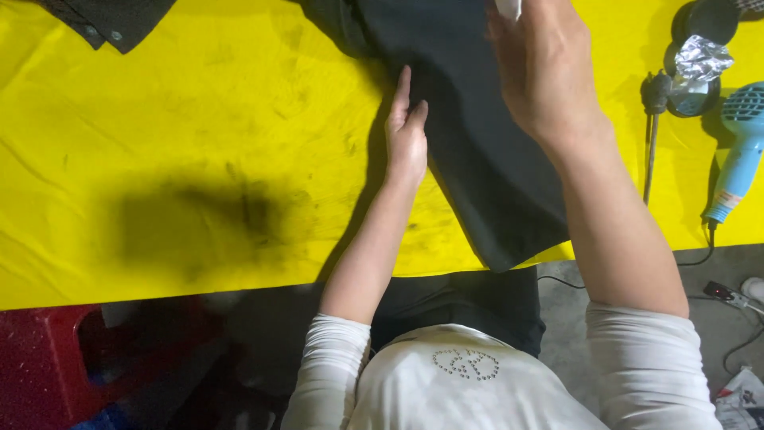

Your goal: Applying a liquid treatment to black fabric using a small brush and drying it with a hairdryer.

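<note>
A dark cloth [477, 151] lies across the yellow worktop [199, 143], running from the far edge down to the near edge, where one corner hangs just over. The left hand [406, 135] rests flat on the worktop with its fingers straight and together, its grip open, pressing along the cloth's left edge; the fingertips touch the fabric. The right hand [545, 68] sits above the cloth near the far edge, palm down, its grip closed on a small white thing [509, 8] that pokes out past the fingers; what that thing is cannot be told. The cloth lies under the right hand and just to the right of the left one, so it sits between the two grips.

At the worktop's right edge lie a blue hair dryer [736, 151], a crumpled bit of foil [700, 60] on a dark round thing, and a thin dark tool [652, 135]. A second dark garment [111, 20] lies at the far left corner. A red stool [48, 358] stands below the near edge
</note>
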